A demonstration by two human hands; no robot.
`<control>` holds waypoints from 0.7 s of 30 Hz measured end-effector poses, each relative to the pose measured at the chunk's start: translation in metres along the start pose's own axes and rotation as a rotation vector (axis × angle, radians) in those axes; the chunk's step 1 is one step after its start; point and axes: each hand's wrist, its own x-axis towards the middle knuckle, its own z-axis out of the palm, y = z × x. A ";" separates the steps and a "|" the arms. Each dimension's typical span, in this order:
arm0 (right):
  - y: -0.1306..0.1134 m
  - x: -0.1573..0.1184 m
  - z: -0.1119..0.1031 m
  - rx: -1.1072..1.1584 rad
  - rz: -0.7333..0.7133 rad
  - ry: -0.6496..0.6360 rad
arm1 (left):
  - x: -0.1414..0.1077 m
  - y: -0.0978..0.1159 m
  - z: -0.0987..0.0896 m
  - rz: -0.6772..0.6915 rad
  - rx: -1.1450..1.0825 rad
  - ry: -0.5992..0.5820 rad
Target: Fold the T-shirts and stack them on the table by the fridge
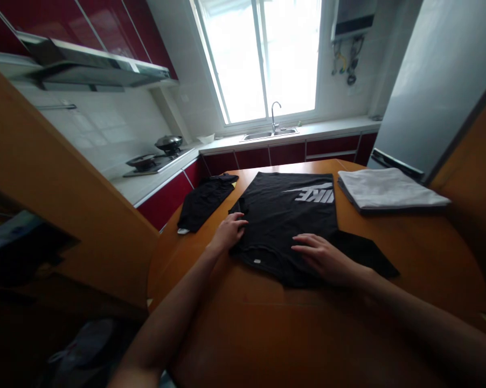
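A black T-shirt (pixel 275 215) with white "NIKE" lettering lies spread on a wooden table, its neckline toward me. The sleeve on the right sticks out flat; on the left side, the sleeve appears folded in over the body. My left hand (pixel 229 231) rests at that left edge, its slightly bent fingers touching the cloth. On the shirt's right part near the neckline lies my right hand (pixel 326 258), open, fingers apart and palm down. Left of the shirt is a folded black garment (pixel 208 199). To the right sits a folded white and dark cloth pile (pixel 390 188).
The round-ended wooden table (pixel 243 334) stands before me. Beyond it runs a counter with a sink (pixel 269 133) below a window. A stove with pans (pixel 169 143) is at the left, a fridge (pixel 441 81) at the right. Wooden panels flank both sides.
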 end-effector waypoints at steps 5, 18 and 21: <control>-0.007 -0.002 0.017 -0.013 -0.026 -0.229 | -0.004 -0.024 -0.004 -0.145 0.038 -0.060; -0.003 -0.004 0.014 0.088 0.005 -0.327 | -0.020 -0.038 -0.047 -0.576 0.261 -0.173; -0.003 -0.004 0.018 0.077 0.031 -0.255 | -0.009 -0.031 -0.041 -0.428 0.164 0.121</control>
